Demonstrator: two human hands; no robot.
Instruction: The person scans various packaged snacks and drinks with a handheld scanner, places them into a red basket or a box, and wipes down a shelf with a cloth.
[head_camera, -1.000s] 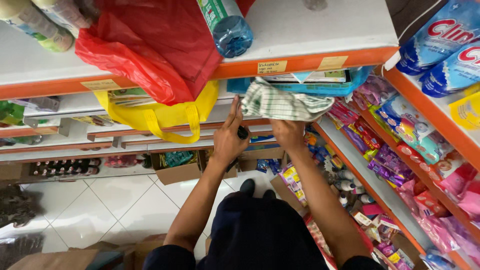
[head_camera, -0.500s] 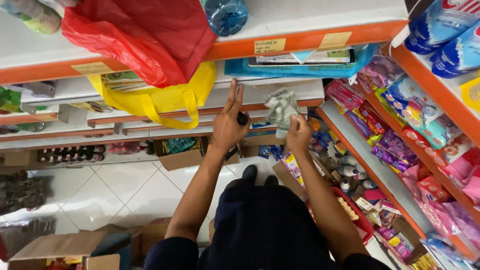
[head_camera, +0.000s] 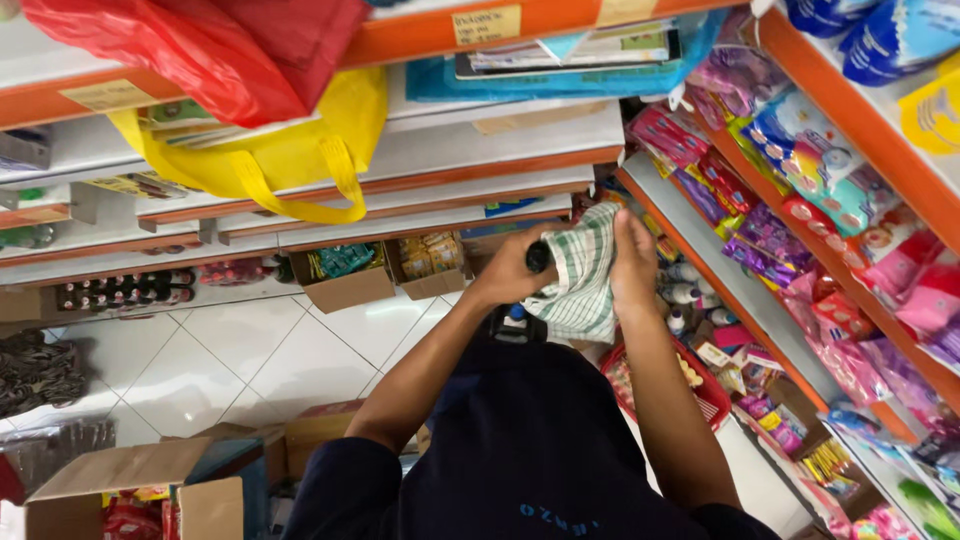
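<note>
Overhead, orange-edged shelves (head_camera: 520, 150) carry a red bag (head_camera: 230, 50) and a yellow bag (head_camera: 290, 150); cardboard boxes (head_camera: 345, 285) sit on the tiled floor (head_camera: 240, 350). Mid-frame, the checked cloth (head_camera: 580, 280) hangs between both hands: right hand (head_camera: 635, 265) pinches its edge, left hand (head_camera: 515, 270) grips a small dark object (head_camera: 538, 257) against it.

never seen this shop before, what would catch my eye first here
At centre, the left hand and right hand hold a green-checked cloth around a small dark object. Above left, a red bag hangs over a yellow bag on the shelves.
</note>
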